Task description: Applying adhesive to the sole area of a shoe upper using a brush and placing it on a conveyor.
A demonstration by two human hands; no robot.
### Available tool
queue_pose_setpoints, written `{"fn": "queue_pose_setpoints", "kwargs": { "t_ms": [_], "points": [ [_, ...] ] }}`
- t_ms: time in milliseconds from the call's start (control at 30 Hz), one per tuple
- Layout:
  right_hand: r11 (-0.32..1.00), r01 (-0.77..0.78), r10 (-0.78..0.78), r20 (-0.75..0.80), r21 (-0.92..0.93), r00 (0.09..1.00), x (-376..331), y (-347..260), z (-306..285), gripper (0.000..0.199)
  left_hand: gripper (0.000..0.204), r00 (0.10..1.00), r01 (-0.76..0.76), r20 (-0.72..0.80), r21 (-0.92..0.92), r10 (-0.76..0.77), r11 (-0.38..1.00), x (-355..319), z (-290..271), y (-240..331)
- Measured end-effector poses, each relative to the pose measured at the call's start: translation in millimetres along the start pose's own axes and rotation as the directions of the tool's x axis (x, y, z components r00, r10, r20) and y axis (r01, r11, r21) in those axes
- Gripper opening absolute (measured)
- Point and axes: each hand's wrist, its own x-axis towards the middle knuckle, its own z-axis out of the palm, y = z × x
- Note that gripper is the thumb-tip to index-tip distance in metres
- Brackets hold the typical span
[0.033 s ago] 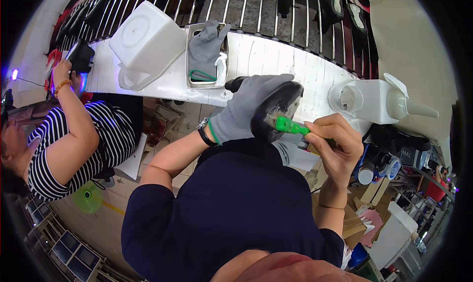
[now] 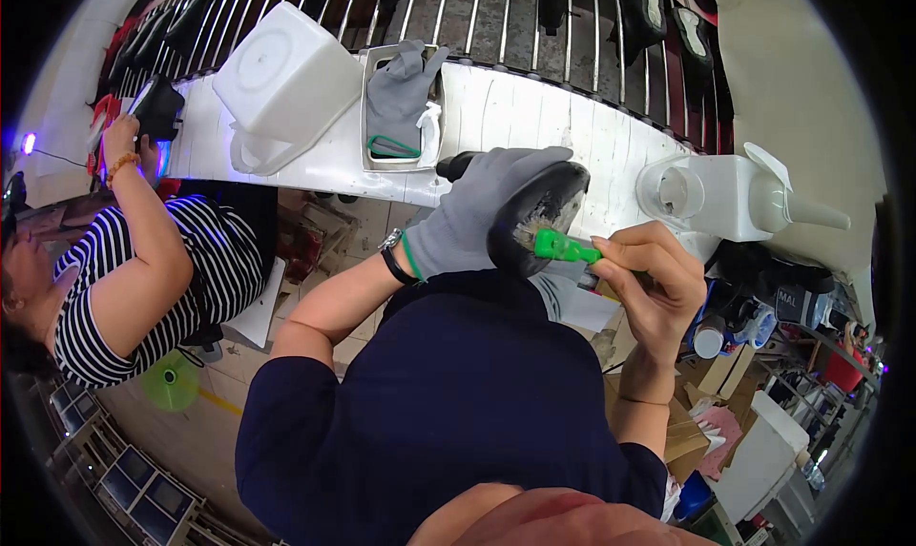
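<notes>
Currently clasping a black shoe [image 2: 551,201] in the gloved left hand [image 2: 469,212], closed around its side, just over the near edge of the white table [image 2: 534,107]. Pinching a green brush [image 2: 565,247] between thumb and fingers of the bare right hand [image 2: 656,277], with bristles touching the pale, scuffed bottom of the shoe. Facing, across the table, a white tray [image 2: 399,166] with a grey glove [image 2: 393,98] inside, beside a big white container [image 2: 277,79].
</notes>
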Motion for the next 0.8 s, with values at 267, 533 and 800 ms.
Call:
{"fn": "queue_pose_setpoints", "kwargs": {
  "t_ms": [267,533,800],
  "points": [
    [0.935,0.221,-0.217,0.046,-0.276,0.975,34.0,-5.7,-13.3,0.020,0.078,0.903,0.317,0.393,-0.335,-0.174,0.887,25.3,-30.1,-6.4],
    [0.732,0.401,-0.362,0.184,-0.550,0.914,75.2,-4.7,-31.4,0.014,0.063,0.719,0.369,0.693,-0.315,-0.054,0.874,67.5,-45.0,-50.7],
    [0.901,0.256,-0.207,0.173,-0.351,0.963,84.4,6.1,-55.8,0.011,0.052,0.662,0.379,0.748,-0.297,-0.033,0.877,73.2,-33.0,-83.0]
  ]
}}
